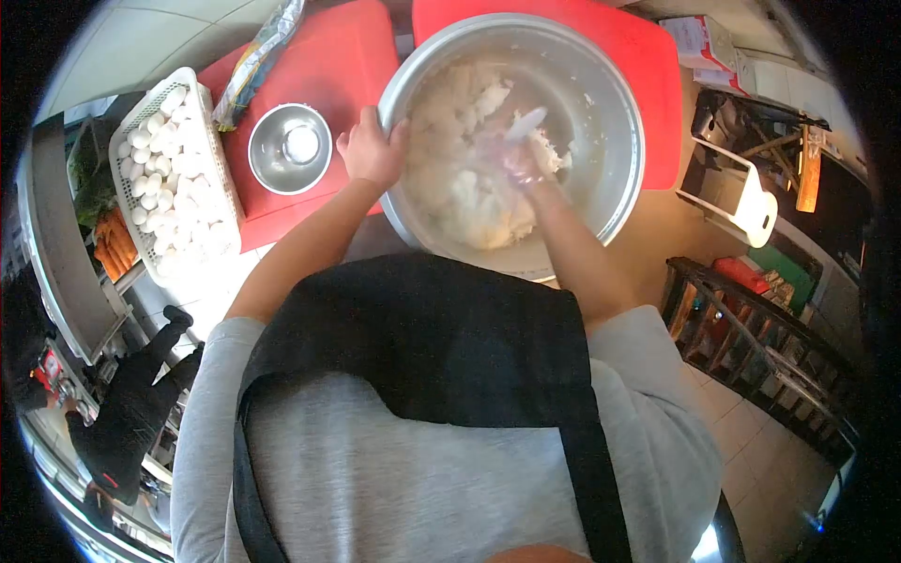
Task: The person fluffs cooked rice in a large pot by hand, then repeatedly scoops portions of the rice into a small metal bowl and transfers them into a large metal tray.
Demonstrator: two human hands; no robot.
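Observation:
A large metal basin (627, 155) holds a pale, lumpy dough-like mass (479, 202), partly smeared by motion. My left hand (374, 150) is closed on the basin's left rim. Down inside the basin, my right hand (514, 161) is blurred against the dough. From its fingers a white plastic tool (527, 123), perhaps a scraper or spoon, sticks out towards the upper right. What the tool's other end does in the dough is hidden. Left of the basin, a small steel bowl (268, 150) with something white at its bottom stands on a red surface (361, 47).
At the left is a white basket (195, 84) piled with eggs (164, 178). A plastic packet (258, 61) lies behind the bowl. Carrots (114, 246) and greens are further left. To the right are a white holder (754, 202) with utensils and a dark rack (751, 338). Someone in black (122, 422) is at lower left.

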